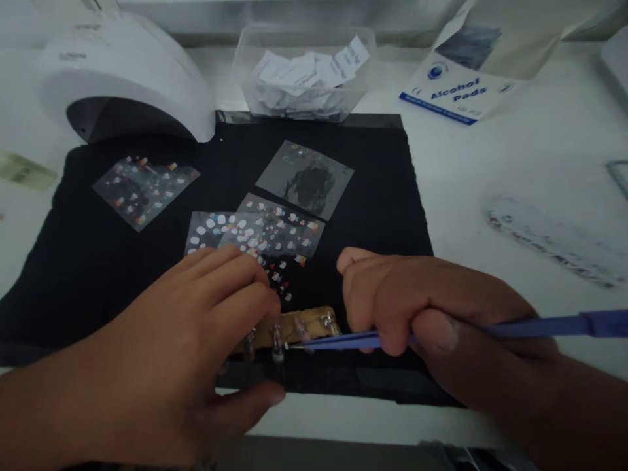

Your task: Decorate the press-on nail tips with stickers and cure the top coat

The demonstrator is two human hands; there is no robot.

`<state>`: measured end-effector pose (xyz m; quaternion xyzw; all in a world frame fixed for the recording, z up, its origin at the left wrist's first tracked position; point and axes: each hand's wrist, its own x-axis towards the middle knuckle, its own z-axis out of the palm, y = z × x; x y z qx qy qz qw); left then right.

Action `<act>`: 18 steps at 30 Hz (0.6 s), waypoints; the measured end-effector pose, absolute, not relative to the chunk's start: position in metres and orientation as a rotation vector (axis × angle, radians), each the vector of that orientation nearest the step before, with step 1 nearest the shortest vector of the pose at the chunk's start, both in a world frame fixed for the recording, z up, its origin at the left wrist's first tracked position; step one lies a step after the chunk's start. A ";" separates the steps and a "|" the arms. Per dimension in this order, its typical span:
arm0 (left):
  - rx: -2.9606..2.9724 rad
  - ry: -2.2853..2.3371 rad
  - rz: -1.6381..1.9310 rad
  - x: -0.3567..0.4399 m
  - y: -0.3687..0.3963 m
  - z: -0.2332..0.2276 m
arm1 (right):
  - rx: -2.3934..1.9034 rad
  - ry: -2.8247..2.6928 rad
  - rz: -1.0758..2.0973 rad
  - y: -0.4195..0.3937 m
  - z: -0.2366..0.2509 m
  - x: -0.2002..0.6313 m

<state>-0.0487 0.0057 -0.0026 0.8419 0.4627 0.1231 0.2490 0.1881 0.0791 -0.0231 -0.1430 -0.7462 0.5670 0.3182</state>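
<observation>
Right grip (417, 314) pinching blue tweezers (490, 329), left grip (196, 340) steadying nail strip (299, 325), black mat (88, 261), white table (490, 163)

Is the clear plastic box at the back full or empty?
Partly full: the clear plastic box holds a loose pile of white sachets, and no lid covers it.

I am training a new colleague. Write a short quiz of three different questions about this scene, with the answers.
1. True or false: the right hand holds blue tweezers.
2. What lies under the sticker sheets? A) black mat B) wooden tray C) towel
3. Fill in: the box at the back right reads "Alcohol ____".

Key: 1 true; 2 A; 3 Pads. The left hand rests on the strip of nail tips.
</observation>
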 end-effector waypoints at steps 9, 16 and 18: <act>2.299 1.241 0.357 -0.043 0.008 -0.009 | -0.632 -2.031 1.480 0.068 -0.010 0.190; 2.357 1.222 0.405 -0.045 0.006 -0.011 | -0.403 -2.024 1.534 0.079 -0.022 0.187; 2.363 1.219 0.408 -0.046 0.005 -0.012 | -0.380 -1.973 1.560 0.081 -0.026 0.186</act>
